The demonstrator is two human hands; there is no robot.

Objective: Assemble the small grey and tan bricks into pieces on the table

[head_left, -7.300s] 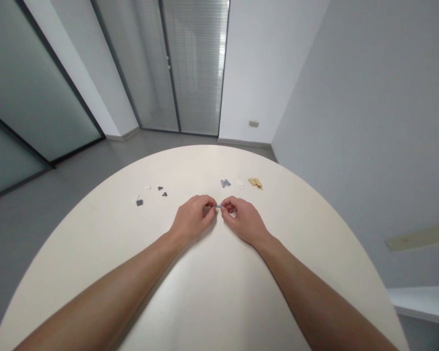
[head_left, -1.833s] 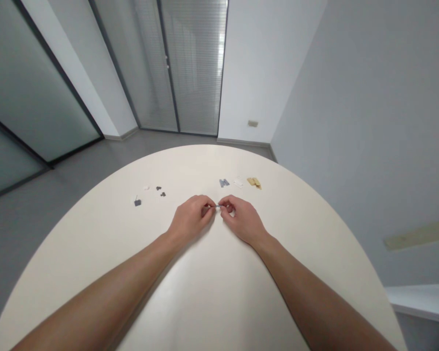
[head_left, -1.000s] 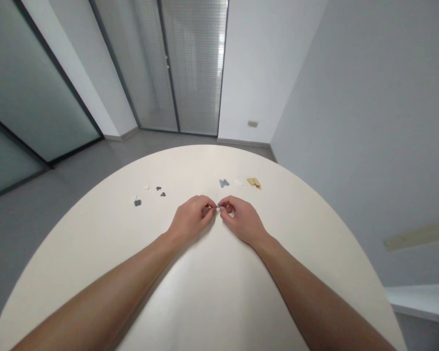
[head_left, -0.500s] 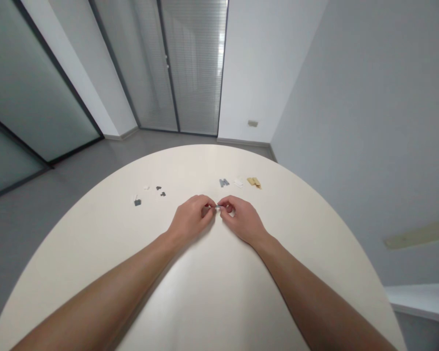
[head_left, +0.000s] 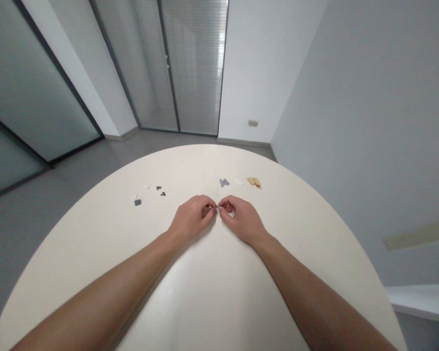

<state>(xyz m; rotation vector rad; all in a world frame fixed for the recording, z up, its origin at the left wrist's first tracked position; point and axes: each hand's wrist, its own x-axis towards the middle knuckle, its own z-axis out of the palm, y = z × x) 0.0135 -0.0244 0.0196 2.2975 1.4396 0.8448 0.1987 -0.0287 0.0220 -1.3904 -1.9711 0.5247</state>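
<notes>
Over the middle of the white round table (head_left: 205, 302), my left hand (head_left: 193, 214) and my right hand (head_left: 242, 218) meet almost fingertip to fingertip. Both are closed in a pinch on a tiny dark grey piece (head_left: 217, 206). Most of that piece is hidden by the fingers, so its exact kind is unclear. Just beyond my right hand lie several flat grey pieces (head_left: 224, 183), some white pieces (head_left: 238, 183) and tan flat pieces (head_left: 254, 182).
Left of my hands are a dark grey block-like piece (head_left: 137, 202), two small dark pieces (head_left: 158, 187) and a small white piece (head_left: 146, 187). The table's curved far edge (head_left: 205, 145) faces a glass door (head_left: 193, 73); a grey wall (head_left: 380, 122) stands at the right.
My fingertips have drawn slightly closer together, and less of the small grey piece shows between them. The pieces lying on the table have not moved.
</notes>
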